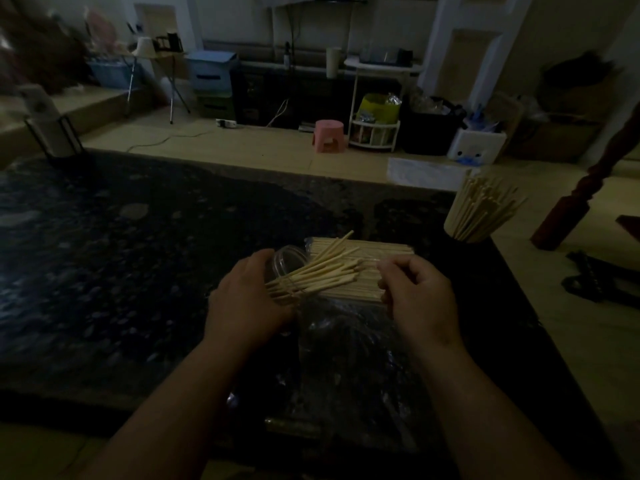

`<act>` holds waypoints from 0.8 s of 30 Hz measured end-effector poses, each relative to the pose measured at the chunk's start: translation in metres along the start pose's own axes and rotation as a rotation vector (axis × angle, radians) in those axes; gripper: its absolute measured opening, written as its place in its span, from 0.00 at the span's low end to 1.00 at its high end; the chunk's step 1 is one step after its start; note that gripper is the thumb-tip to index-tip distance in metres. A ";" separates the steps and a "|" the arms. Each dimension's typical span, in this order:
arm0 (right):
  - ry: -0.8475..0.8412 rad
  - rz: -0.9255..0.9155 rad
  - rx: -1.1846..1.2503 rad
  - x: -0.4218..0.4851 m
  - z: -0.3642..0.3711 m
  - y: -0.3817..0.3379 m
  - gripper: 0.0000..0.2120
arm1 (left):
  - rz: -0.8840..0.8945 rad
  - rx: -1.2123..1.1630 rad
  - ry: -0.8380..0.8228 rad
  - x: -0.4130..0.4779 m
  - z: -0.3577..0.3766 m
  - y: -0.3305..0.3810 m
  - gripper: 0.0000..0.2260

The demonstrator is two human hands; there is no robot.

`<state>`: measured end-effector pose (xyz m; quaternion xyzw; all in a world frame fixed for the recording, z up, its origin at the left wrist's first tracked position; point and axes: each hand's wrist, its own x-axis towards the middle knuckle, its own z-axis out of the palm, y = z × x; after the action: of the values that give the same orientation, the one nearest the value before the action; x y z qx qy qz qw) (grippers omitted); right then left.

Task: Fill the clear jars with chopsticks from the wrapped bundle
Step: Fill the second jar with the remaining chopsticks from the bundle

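Fingers (259, 258) of the left hand (247, 299) curl round a clear plastic jar (289, 261) tipped on its side, with a sheaf of pale wooden chopsticks (322, 275) fanning from its mouth toward the right. Fingers (391, 268) of the right hand (420, 299) bend down onto the flat wrapped bundle (367, 249) just beside the jar; I cannot tell whether they pinch any sticks. Crinkled clear wrap (346, 327) lies nearer on the dark speckled tabletop (138, 254). Well apart, at the far right edge, a second jar packed with chopsticks (479, 213) stands upright.
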<state>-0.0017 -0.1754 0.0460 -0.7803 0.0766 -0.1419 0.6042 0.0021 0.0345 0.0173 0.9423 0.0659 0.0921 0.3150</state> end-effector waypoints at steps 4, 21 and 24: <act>-0.234 0.090 -0.088 0.000 -0.003 0.001 0.12 | -0.043 -0.029 0.017 0.000 -0.006 0.001 0.41; -0.652 -0.177 -0.846 -0.022 0.023 0.074 0.28 | -0.106 -0.014 0.045 0.004 -0.013 0.002 0.44; -0.583 -0.117 -0.906 -0.017 0.029 0.086 0.29 | -0.096 -0.024 0.054 0.006 -0.013 0.000 0.44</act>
<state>-0.0040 -0.1662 -0.0459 -0.9727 -0.0843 0.0940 0.1946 0.0048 0.0431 0.0287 0.9315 0.1182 0.1030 0.3283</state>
